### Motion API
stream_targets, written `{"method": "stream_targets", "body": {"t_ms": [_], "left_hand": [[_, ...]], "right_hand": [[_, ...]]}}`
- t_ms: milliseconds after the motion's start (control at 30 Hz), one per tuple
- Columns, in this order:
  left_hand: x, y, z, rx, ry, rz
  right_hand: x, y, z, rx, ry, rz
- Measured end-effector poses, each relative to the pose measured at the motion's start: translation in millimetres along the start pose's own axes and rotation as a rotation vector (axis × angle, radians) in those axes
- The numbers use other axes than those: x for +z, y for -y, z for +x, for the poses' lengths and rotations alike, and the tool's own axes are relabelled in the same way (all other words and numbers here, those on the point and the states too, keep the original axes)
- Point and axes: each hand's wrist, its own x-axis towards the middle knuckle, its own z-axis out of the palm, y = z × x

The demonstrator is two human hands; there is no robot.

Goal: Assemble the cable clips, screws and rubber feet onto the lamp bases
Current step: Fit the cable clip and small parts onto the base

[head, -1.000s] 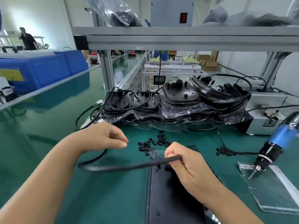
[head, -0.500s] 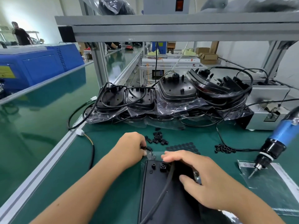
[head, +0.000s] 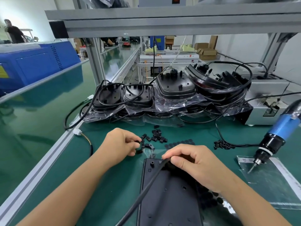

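A flat black lamp base [head: 169,193] lies on the green mat in front of me. Its black cable [head: 146,186] runs diagonally across the base. My right hand [head: 193,165] pinches that cable at the base's far edge. My left hand [head: 120,144] pinches a small black cable clip [head: 138,142] just left of a loose pile of cable clips [head: 155,137]. Round rubber feet [head: 179,143] lie in a row beyond my right hand. A small heap of black screws [head: 224,144] sits to the right.
A blue electric screwdriver [head: 275,137] hangs at the right, tip over a clear plastic bag [head: 273,180]. Stacked lamp bases [head: 172,93] in plastic wrap line the back. A grey screw feeder [head: 268,103] stands far right. An aluminium rail [head: 40,173] borders the mat's left side.
My right hand has brought the cable down onto the lamp base and now holds it at the far edge. My left hand let go of the cable, reached the clip pile and took a clip.
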Motion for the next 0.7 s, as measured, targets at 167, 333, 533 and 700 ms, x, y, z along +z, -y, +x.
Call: {"method": "stream_targets", "body": {"t_ms": [167,333,533,700], "left_hand": [[-4.4,0.9,-0.7,-0.006,0.013,0.001],[-20.8,-9.4,-6.5,0.055,-0.017,-0.125],[-39.4,-34.9,-24.1,0.038,0.382,-0.51],[-38.9,-50.5,-26.8,-0.035,0.516,-0.551]], "right_hand": [[0.5,3.0,2.8,0.027,-0.001,0.021],[3.1,2.9,7.7,0.037,0.022,0.047],[7.2,-2.6,10.1,0.059,-0.012,0.101],[10.1,-0.8,10.6,0.042,-0.024,0.079]]}}
